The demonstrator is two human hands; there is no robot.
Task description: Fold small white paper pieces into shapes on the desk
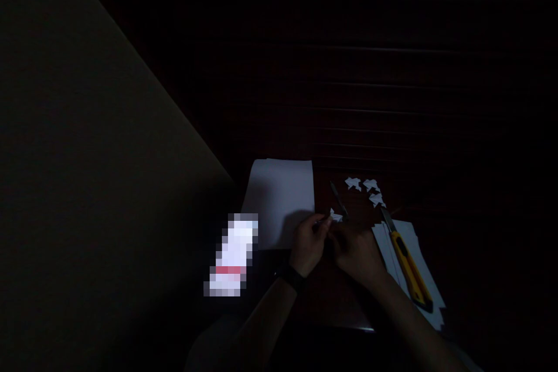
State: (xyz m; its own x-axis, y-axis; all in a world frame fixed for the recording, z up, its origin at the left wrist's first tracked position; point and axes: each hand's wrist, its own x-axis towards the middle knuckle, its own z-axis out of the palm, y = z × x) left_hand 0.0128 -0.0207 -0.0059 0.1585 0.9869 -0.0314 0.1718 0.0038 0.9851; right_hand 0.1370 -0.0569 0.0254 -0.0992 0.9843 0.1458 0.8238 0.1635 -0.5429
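Note:
In dim light, a small folded white paper figure point(335, 216) is at the fingertips of both hands. My left hand point(308, 244), with a dark band at the wrist, is closed and pinches the paper's near left edge. Close beside it on the right, my right hand point(357, 253) is curled with its fingers against the paper's near side; its fingertips are partly lost in shadow. A pen point(337, 197) lies just beyond the hands. Farther back on the dark table are similar folded paper figures point(353, 183), several pointed white shapes grouped together.
A stack of white paper point(283, 186) lies left of the hands. On the right, a yellow box cutter point(410, 267) with its blade showing rests on more paper sheets point(429, 288). A bright, pixelated screen point(233, 253) is at the left. A pale wall point(87, 157) rises beyond it.

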